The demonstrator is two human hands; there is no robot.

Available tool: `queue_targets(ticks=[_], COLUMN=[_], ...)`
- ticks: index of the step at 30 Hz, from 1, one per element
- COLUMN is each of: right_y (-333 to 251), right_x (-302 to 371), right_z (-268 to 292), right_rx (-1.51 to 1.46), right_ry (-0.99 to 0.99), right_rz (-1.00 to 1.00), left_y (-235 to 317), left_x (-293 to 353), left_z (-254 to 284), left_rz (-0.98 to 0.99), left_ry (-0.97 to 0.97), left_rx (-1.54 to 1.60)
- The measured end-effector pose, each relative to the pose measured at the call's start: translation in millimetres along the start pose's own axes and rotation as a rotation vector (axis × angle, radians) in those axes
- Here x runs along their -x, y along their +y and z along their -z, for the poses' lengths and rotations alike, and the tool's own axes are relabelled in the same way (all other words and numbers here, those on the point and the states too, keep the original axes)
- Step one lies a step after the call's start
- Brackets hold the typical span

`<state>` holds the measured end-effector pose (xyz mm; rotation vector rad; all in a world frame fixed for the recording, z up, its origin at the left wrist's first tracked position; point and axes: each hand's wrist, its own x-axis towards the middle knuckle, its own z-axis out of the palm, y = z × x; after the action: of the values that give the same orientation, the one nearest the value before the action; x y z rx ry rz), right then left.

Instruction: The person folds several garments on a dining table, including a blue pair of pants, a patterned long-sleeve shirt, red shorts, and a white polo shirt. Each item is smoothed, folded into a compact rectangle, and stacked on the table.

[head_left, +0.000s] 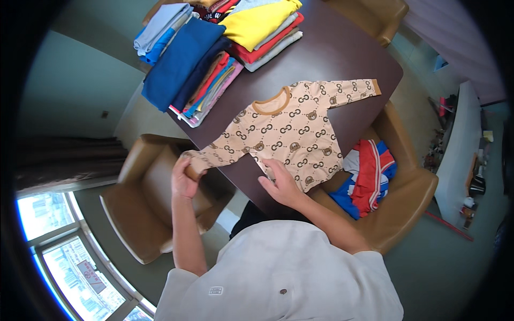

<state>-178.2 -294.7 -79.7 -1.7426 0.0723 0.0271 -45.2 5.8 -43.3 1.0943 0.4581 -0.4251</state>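
A beige long-sleeved child's top (292, 134) with a dark chain-and-bear print and brown neckband lies spread on the dark table (342, 40). Its neck faces the far left, and one sleeve stretches out to the far right. The other sleeve reaches toward me past the table's edge, its cuff end held in my left hand (185, 179), whose fingers are closed round the fabric. My right hand (281, 184) rests on the side of the top near the hem, fingers stretched out and the thumb apart.
Folded clothes are piled at the table's far left: a blue-topped stack (184, 59), a yellow-topped stack (262, 24) and a light blue one (163, 27). Brown armchairs stand left (142, 200) and right (407, 198); red, white and blue clothing (367, 176) lies on the right one.
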Motion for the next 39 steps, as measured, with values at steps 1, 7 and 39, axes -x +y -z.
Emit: queue_targets(ticks=[1,7,39], right_y=[-4,-49,115], right_x=[-12,-69,-156], right_z=[-5,-20,193], right_rx=[0.024,-0.065,0.480], right_ry=[0.001,-0.009,0.713], right_rz=[0.122,0.220,-0.283], left_y=[-1,-42,-189], left_x=[3,11,-7], left_z=[-17,-104,-66], left_rz=[-0.019,-0.037,-0.556], left_ry=[-0.053,-0.317,0.059], left_rx=[-0.010,-0.121,-1.750])
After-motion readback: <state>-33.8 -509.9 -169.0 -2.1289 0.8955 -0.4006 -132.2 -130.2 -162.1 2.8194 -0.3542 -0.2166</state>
